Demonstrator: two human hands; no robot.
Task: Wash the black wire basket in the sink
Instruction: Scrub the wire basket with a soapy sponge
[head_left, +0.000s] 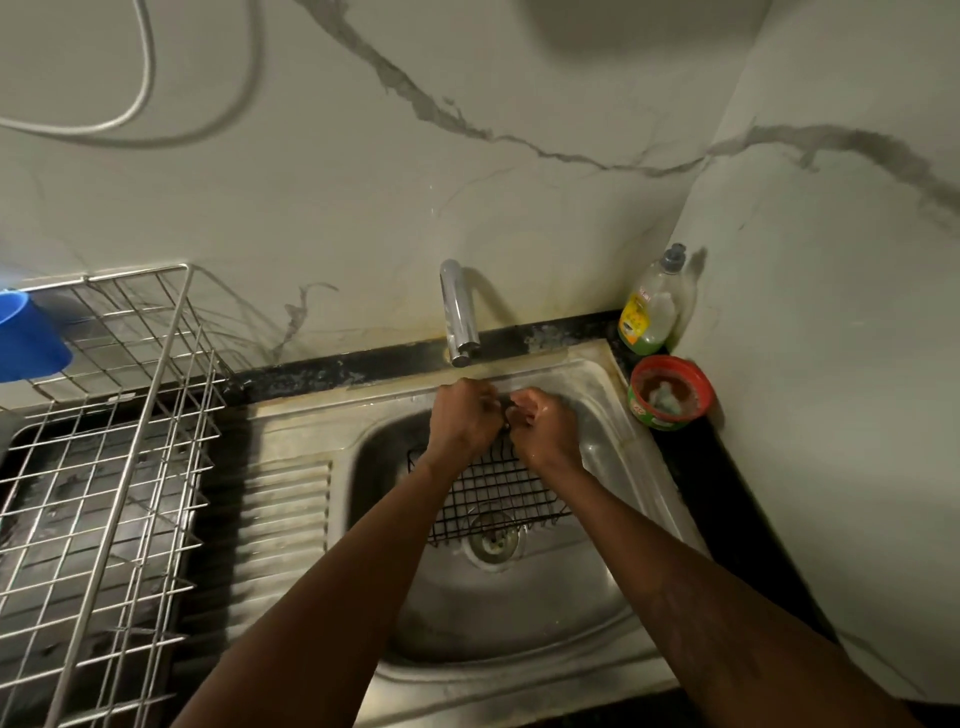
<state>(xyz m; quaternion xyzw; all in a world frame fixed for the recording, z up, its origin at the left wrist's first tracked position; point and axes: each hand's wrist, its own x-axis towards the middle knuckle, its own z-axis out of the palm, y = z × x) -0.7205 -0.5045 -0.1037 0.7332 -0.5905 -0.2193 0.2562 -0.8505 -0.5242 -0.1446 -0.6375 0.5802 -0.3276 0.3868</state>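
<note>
The black wire basket (493, 493) stands tilted in the steel sink (613, 467), its lower edge near the drain (493, 540). Both my hands meet at its far upper rim, under the tap (458, 312). My left hand (462, 415) curls its fingers round the top wire. My right hand (545, 423) also has curled fingers at the rim, close against the left one. Whether the right hand holds a wire or something small is hidden. No water stream is plainly visible.
A dish soap bottle (652, 304) and a red-rimmed tub with a scrubber (670, 392) sit at the right corner. A steel wire dish rack (104, 467) stands left of the ribbed drainboard (280, 530), with a blue cup (28, 338) on it.
</note>
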